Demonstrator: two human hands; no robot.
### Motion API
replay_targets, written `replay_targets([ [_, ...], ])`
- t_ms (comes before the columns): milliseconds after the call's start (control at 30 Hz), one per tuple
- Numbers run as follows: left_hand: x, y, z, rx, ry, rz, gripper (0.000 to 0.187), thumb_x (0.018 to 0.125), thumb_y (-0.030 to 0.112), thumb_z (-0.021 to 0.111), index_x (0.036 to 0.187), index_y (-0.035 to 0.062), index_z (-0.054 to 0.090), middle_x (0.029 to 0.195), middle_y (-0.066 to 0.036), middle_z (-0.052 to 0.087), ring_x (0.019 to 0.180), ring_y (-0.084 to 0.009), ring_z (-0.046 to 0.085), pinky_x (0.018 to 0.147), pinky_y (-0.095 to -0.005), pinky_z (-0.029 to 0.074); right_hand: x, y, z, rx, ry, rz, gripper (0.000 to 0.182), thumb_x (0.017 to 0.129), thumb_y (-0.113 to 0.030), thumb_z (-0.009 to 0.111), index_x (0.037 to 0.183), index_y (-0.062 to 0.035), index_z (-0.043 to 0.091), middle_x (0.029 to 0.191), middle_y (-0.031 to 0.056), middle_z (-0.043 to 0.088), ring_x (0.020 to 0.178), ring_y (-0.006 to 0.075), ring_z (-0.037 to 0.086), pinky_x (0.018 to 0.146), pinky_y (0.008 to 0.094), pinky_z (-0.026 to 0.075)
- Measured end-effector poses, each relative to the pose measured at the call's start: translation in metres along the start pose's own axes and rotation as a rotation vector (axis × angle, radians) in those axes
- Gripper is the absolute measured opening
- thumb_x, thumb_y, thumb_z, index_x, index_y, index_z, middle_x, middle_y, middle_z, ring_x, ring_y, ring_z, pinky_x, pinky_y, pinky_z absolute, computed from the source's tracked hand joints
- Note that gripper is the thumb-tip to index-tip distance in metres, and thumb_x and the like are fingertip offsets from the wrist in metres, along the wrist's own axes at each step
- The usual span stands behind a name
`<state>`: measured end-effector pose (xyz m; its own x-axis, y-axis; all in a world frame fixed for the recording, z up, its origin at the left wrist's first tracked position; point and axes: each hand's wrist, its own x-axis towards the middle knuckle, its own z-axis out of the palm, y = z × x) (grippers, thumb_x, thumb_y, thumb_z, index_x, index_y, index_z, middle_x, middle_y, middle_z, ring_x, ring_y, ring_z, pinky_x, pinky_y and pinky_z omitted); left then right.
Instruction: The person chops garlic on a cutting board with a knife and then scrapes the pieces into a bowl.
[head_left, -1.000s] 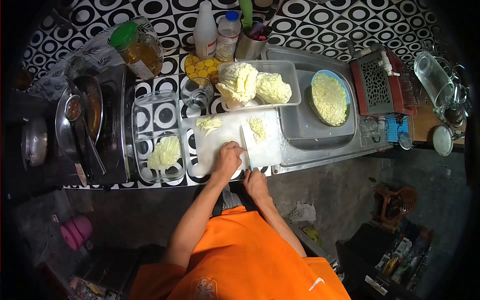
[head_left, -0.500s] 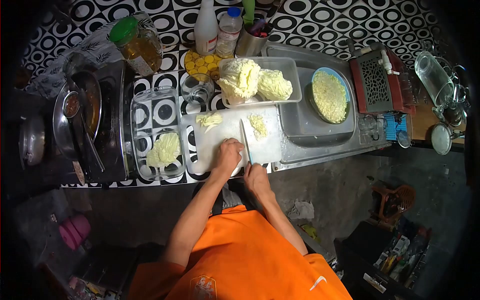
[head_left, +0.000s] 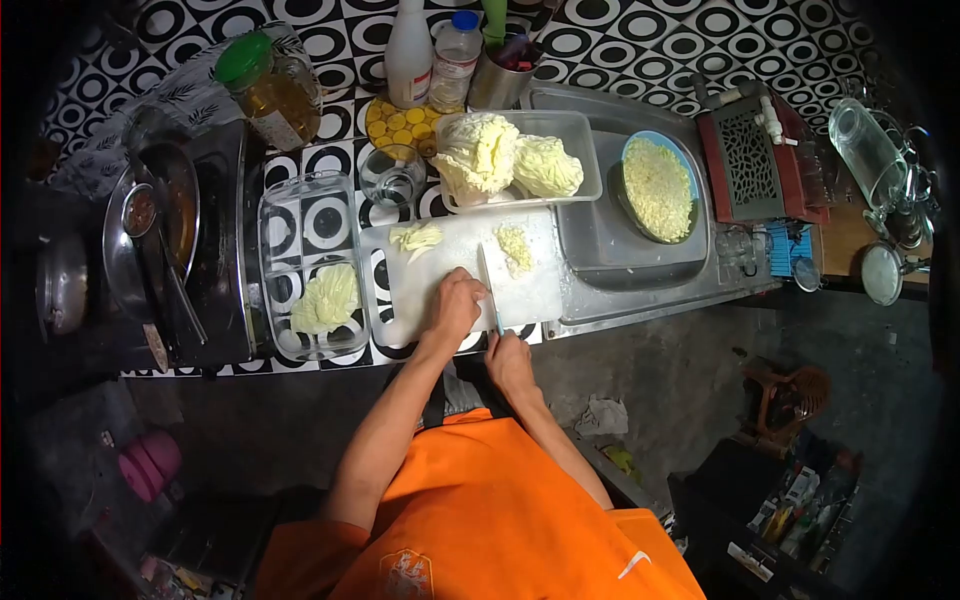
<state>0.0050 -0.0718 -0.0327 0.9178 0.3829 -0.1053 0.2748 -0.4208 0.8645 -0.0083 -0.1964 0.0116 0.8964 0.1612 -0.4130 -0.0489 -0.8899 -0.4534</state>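
My right hand [head_left: 512, 362] grips the handle of a kitchen knife [head_left: 487, 275], its blade pointing away from me over the white cutting board [head_left: 540, 290]. Just left of the blade, my left hand [head_left: 458, 303] rests on the board with curled fingers; whatever lies under them is hidden. Finely chopped cabbage [head_left: 515, 250] forms a small pile to the right of the knife. Several pale cabbage strips [head_left: 416, 237] lie at the board's far left. Behind the board, a clear plastic container [head_left: 592, 195] holds large pieces of napa cabbage [head_left: 480, 155].
A glass dish [head_left: 265, 260] with a cabbage leaf [head_left: 328, 300] stands to the left, beside the stove and a metal pan [head_left: 118, 270]. At right, a blue-rimmed bowl [head_left: 627, 160] of chopped cabbage sits in the sink [head_left: 590, 240]. Bottles [head_left: 408, 70] and a drinking glass [head_left: 393, 178] stand behind.
The knife and my right hand have shifted slightly toward me. My left hand stays bent at nearly the same spot beside the blade. The chopped pile looks unchanged.
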Motion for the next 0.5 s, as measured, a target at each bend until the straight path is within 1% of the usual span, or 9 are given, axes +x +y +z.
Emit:
replay_targets([
  [33, 0.001, -0.002, 0.0, -0.015, 0.008, 0.004, 0.018, 0.065, -0.009, 0.06, 0.073, 0.004, 0.068, 0.08, -0.013, 0.06, 0.078, -0.0311, 0.058, 0.071, -0.0378, 0.047, 0.007, 0.001, 0.003, 0.002, -0.002, -0.052, 0.038, 0.089, -0.018, 0.048, 0.068, 0.0112, 0.057, 0.07, 0.0366, 0.053, 0.078, 0.0502, 0.056, 0.064, 0.052, 0.046],
  [133, 0.003, -0.005, -0.002, 0.007, 0.005, 0.076, 0.018, 0.064, -0.01, 0.059, 0.071, 0.0043, 0.068, 0.076, -0.012, 0.06, 0.076, -0.0312, 0.059, 0.069, -0.0375, 0.048, 0.011, -0.011, -0.011, 0.067, -0.066, -0.054, 0.036, 0.089, -0.018, 0.047, 0.07, 0.0108, 0.057, 0.07, 0.0359, 0.054, 0.078, 0.0502, 0.056, 0.064, 0.0524, 0.046],
  [200, 0.004, 0.0, -0.003, 0.003, 0.021, 0.066, 0.019, 0.063, -0.011, 0.058, 0.07, 0.0038, 0.067, 0.075, -0.012, 0.061, 0.075, -0.031, 0.06, 0.069, -0.0372, 0.049, -0.001, -0.008, -0.016, 0.077, -0.08, -0.081, 0.034, 0.089, -0.018, 0.047, 0.074, 0.0112, 0.057, 0.071, 0.0359, 0.054, 0.077, 0.0507, 0.056, 0.063, 0.0523, 0.046],
  [267, 0.004, 0.0, -0.003, -0.009, 0.053, 0.075, 0.02, 0.06, -0.013, 0.057, 0.068, 0.0024, 0.066, 0.075, -0.013, 0.063, 0.074, -0.0296, 0.061, 0.069, -0.0358, 0.049, -0.008, -0.001, -0.007, 0.053, -0.047, -0.027, 0.035, 0.09, -0.018, 0.047, 0.073, 0.0108, 0.057, 0.071, 0.036, 0.054, 0.075, 0.0507, 0.056, 0.061, 0.0521, 0.046],
  [333, 0.004, -0.002, -0.004, 0.009, 0.041, 0.078, 0.015, 0.066, -0.009, 0.06, 0.07, 0.0036, 0.067, 0.074, -0.012, 0.063, 0.073, -0.0287, 0.061, 0.068, -0.036, 0.048, -0.002, 0.001, 0.002, 0.031, -0.009, -0.023, 0.035, 0.09, -0.019, 0.048, 0.073, 0.0108, 0.058, 0.07, 0.0361, 0.054, 0.075, 0.0507, 0.056, 0.062, 0.0527, 0.046],
  [400, 0.005, -0.004, -0.003, -0.019, 0.03, 0.052, 0.015, 0.066, -0.008, 0.06, 0.07, 0.0036, 0.067, 0.074, -0.012, 0.063, 0.071, -0.0287, 0.061, 0.067, -0.0358, 0.049, 0.008, 0.0, 0.005, 0.037, -0.018, -0.02, 0.036, 0.089, -0.02, 0.048, 0.073, 0.0107, 0.058, 0.071, 0.0365, 0.054, 0.077, 0.0507, 0.056, 0.066, 0.0532, 0.047],
  [433, 0.004, -0.004, -0.002, -0.051, 0.031, 0.022, 0.014, 0.066, -0.008, 0.061, 0.07, 0.0035, 0.067, 0.074, -0.013, 0.062, 0.068, -0.0286, 0.061, 0.065, -0.0357, 0.049, 0.008, -0.008, -0.004, 0.059, -0.068, 0.005, 0.036, 0.089, -0.02, 0.049, 0.072, 0.0106, 0.057, 0.072, 0.0372, 0.054, 0.079, 0.0507, 0.056, 0.068, 0.0532, 0.047],
  [467, 0.004, -0.002, -0.003, -0.048, 0.017, 0.039, 0.014, 0.066, -0.008, 0.061, 0.07, 0.0035, 0.067, 0.074, -0.013, 0.062, 0.068, -0.0286, 0.061, 0.065, -0.0357, 0.049, 0.004, -0.012, -0.012, 0.071, -0.053, 0.015, 0.036, 0.089, -0.02, 0.049, 0.072, 0.0106, 0.057, 0.072, 0.0372, 0.054, 0.079, 0.0507, 0.056, 0.068, 0.0532, 0.047],
  [500, 0.002, -0.001, -0.004, -0.004, 0.046, 0.043, 0.013, 0.067, -0.007, 0.062, 0.07, 0.0031, 0.067, 0.074, -0.013, 0.062, 0.067, -0.0284, 0.061, 0.064, -0.0355, 0.049, -0.001, -0.015, -0.02, 0.069, -0.117, 0.05, 0.035, 0.089, -0.021, 0.049, 0.075, 0.0097, 0.059, 0.077, 0.0366, 0.056, 0.082, 0.0506, 0.057, 0.07, 0.0532, 0.047],
])
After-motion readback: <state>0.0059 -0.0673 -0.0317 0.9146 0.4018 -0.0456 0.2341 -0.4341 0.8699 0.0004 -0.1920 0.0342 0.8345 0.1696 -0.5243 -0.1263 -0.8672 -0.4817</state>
